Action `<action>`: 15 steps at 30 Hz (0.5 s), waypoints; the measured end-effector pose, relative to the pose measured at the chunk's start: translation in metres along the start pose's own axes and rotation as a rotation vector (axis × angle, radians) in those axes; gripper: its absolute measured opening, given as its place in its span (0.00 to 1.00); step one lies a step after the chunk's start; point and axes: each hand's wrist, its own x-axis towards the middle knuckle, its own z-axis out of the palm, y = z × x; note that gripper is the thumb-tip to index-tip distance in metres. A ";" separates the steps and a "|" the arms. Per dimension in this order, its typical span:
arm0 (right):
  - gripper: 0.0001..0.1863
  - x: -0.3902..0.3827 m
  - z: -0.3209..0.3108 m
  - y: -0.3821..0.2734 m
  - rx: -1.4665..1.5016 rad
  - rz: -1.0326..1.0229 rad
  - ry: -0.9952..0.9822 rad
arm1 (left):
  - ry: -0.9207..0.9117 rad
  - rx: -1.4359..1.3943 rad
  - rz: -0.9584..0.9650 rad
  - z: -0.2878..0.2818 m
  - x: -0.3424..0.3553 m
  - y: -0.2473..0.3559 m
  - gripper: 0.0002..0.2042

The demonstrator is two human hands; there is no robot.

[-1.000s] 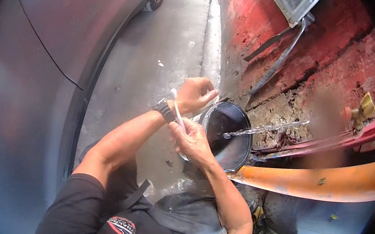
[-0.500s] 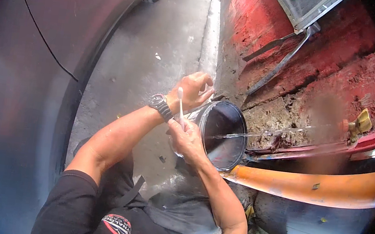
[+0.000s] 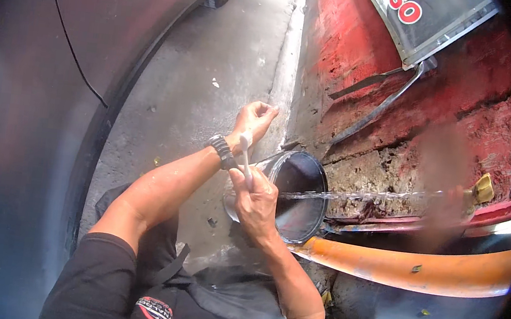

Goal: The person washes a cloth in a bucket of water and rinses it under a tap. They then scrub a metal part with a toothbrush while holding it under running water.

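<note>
My right hand (image 3: 255, 205) grips a slim, pale brush like a toothbrush (image 3: 246, 161), its whitish head pointing up beside my left wrist. On that wrist is a dark wristwatch with a link band (image 3: 223, 151). My left hand (image 3: 253, 121) is loosely closed, thumb against the curled fingers, and I see nothing in it. Just right of my hands stands a round bucket with a dark rim (image 3: 300, 164). A stream of water (image 3: 365, 196) runs into it from a brass tap (image 3: 485, 189) at the right. My right hand partly hides the bucket's near side.
A grey car (image 3: 29, 152) fills the left side. Along the right runs a worn red wall (image 3: 370, 40) with a framed sign (image 3: 419, 27) and a bent metal bar (image 3: 377, 110). An orange curved panel (image 3: 407, 268) lies below the tap. Wet concrete floor (image 3: 201, 84) stretches ahead.
My left hand's fingers have drawn together, and the wrist has turned a little. The brush stays in my right hand by the watch. The whole view has shifted slightly; water still runs.
</note>
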 end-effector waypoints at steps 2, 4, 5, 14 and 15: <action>0.08 -0.003 0.005 -0.002 0.074 0.128 0.018 | 0.019 0.011 0.079 0.003 -0.001 0.000 0.17; 0.09 -0.001 0.005 -0.008 0.343 0.298 -0.039 | 0.056 0.023 0.146 0.000 0.003 -0.005 0.15; 0.10 0.000 0.007 -0.011 0.480 0.382 -0.073 | 0.084 0.030 0.174 -0.004 0.007 -0.009 0.15; 0.23 0.000 -0.009 -0.005 0.702 0.560 -0.296 | -0.071 -0.327 -0.149 -0.003 -0.014 0.016 0.17; 0.23 0.000 -0.014 -0.003 0.669 0.557 -0.344 | -0.088 -0.335 -0.135 -0.002 -0.017 0.018 0.17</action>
